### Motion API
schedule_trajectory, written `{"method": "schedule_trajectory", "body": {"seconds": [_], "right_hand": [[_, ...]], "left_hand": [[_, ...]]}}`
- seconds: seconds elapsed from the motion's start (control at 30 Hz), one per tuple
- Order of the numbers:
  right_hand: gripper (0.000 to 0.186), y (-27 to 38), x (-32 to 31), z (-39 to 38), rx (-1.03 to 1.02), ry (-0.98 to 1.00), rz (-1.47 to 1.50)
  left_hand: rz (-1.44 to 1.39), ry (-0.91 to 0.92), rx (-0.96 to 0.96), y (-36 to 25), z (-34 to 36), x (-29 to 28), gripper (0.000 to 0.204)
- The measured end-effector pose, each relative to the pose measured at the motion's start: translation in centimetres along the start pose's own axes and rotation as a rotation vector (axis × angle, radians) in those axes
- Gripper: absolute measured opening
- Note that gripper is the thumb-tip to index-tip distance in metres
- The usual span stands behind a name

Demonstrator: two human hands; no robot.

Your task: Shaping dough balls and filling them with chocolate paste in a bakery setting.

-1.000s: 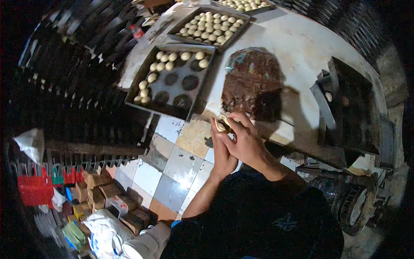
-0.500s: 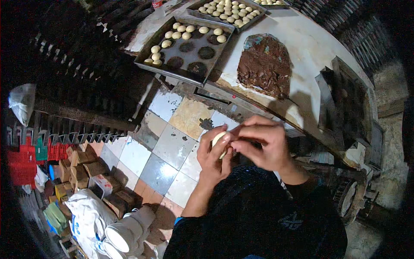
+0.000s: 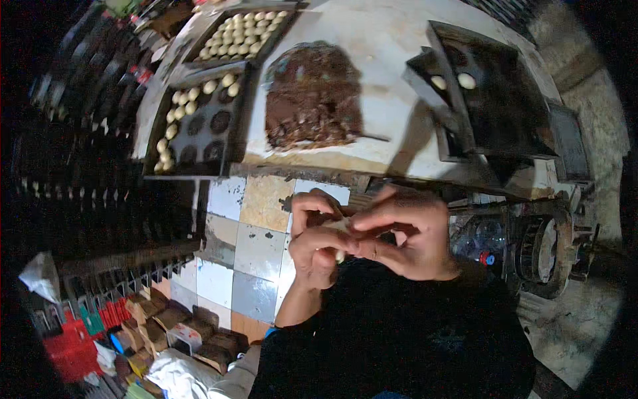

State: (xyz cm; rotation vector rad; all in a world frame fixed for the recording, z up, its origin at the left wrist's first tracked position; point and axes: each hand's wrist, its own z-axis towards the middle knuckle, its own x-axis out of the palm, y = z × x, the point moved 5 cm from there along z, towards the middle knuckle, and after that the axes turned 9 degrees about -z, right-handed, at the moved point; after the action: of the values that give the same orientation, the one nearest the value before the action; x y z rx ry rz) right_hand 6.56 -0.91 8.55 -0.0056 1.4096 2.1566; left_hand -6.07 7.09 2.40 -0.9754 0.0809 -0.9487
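In front of my body both hands work on one pale dough ball (image 3: 340, 255), mostly hidden by fingers. My left hand (image 3: 312, 243) is curled around it. The fingers of my right hand (image 3: 405, 233) are closed in a pinch at the dough's edge, touching the left fingertips. Past the hands, a mound of dark brown filling (image 3: 312, 100) lies on the pale worktop (image 3: 392, 60), a thin dark stick-like thing (image 3: 374, 137) at its lower right.
At left stands a dark tray (image 3: 229, 143) with a partial set of dough balls; behind it, a fuller tray (image 3: 292, 16). Dark pans (image 3: 508, 113) are stacked at right, with two pale balls (image 3: 466, 81) there. Boxes (image 3: 156, 332) and red crates (image 3: 73, 352) fill the lower left.
My view has swung to the right, so the trays and filling appear further left and the right-hand pans show more. The left fingers now cover more of the dough; the right hand still pinches it.
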Motion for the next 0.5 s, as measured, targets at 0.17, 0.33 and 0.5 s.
{"method": "schedule_trajectory", "body": {"seconds": [0.17, 0.33, 0.5], "right_hand": [[0.030, -1.8, -8.6, -3.1, -0.200, -0.161, -0.447], [0.018, -6.2, -15.3, -4.3, -0.111, -0.356, 0.140], [0.018, -8.2, -21.3, -4.8, -0.042, -0.031, -0.505]], "left_hand": [[0.173, -0.267, 0.048, 4.9, 3.8, 9.3, 0.079], [-0.099, 0.219, -0.024, 9.7, 7.9, 18.2, 0.064], [0.193, 0.109, -0.365, 14.3, 6.8, 19.7, 0.018]]}}
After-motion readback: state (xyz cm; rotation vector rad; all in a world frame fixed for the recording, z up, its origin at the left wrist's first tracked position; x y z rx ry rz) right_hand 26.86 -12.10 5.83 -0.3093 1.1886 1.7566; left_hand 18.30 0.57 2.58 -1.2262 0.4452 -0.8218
